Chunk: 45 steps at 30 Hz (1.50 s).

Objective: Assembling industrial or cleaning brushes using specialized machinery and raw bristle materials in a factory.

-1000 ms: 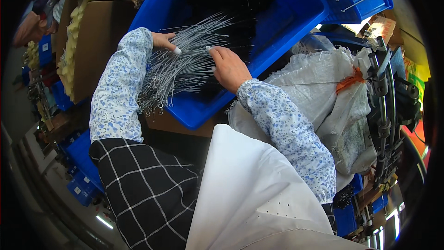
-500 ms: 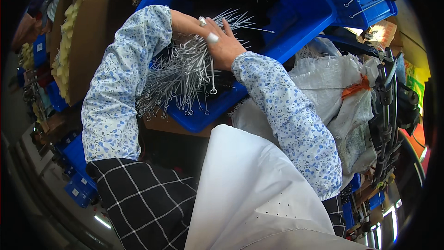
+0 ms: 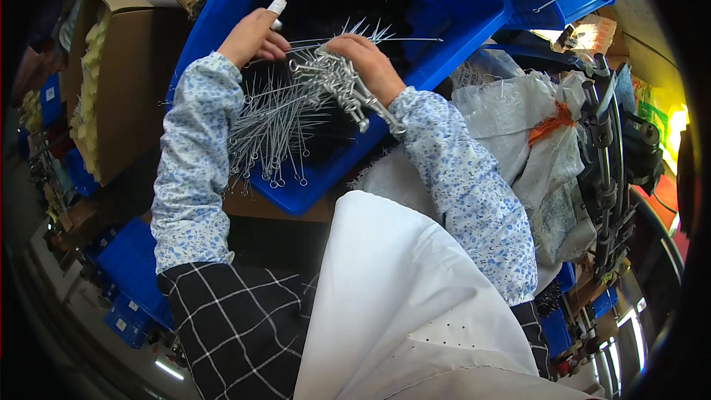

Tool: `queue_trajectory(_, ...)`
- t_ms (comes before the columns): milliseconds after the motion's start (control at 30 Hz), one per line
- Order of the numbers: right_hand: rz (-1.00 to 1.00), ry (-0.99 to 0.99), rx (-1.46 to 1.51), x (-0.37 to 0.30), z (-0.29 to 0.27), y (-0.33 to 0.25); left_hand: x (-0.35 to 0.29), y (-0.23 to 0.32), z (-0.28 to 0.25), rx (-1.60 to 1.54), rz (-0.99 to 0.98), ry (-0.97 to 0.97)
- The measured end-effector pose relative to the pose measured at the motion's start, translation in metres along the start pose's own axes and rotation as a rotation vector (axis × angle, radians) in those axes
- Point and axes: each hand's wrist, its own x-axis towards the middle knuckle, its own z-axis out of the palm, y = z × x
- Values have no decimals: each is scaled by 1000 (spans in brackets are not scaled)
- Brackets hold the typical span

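Observation:
My right hand (image 3: pixel 370 67) is closed round a bundle of ring-ended metal wires (image 3: pixel 333 81), over a blue bin. The rings bunch toward me and thin tips stick out past the fingers. My left hand (image 3: pixel 257 35) is a little to the left, its thumb with a white wrapping raised apart from the bent fingers. Those fingertips are close to a few wires that stick out sideways from the bundle; whether they touch is unclear. Below both hands, a loose pile of similar wires (image 3: pixel 274 130) lies at the bin's near left corner, rings toward me.
The blue bin (image 3: pixel 463 11) holds a dark mass and more wires at its far side. At upper right, a smaller blue bin (image 3: pixel 585 0) has black-tipped, ring-ended rods. An open cardboard box (image 3: pixel 141 67) stands left. White woven sacks (image 3: pixel 511 115) and a metal stand (image 3: pixel 603 148) are right.
My hands were together on the bundle; my left hand has moved off to the left with its thumb lifted. The bundle in my right hand has turned, its rings swinging to the right.

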Motion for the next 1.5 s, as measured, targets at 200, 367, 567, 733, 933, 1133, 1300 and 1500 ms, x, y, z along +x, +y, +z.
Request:
queue_trajectory(200, 289, -207, 391, -1, -57, 3, 33, -19, 5, 429, -78, -81)
queue_trajectory(367, 349, -331, 104, -5, -80, 35, 10, 12, 17, -104, 7, -271)
queue_trajectory(567, 286, -250, 31, -13, -74, 42, 0, 14, 36, -32, 260, -158)
queue_trajectory(733, 349, -207, 130, -15, -73, 34, -30, -7, 25, 857, 496, -109)
queue_trajectory(933, 266, -216, -79, -13, -75, 34, -35, -32, 27, 1025, 331, 340)
queue_trajectory(1133, 206, -138, -56, -17, -65, 44, -26, -22, 51, 1349, 477, 409)
queue_trajectory(1300, -129, -86, -74, -20, -55, 55, -11, 8, 91, 1330, 586, 267)
queue_trajectory(1500, 342, -167, -436, -28, -43, 19, 37, -33, 118, 851, 1032, 36)
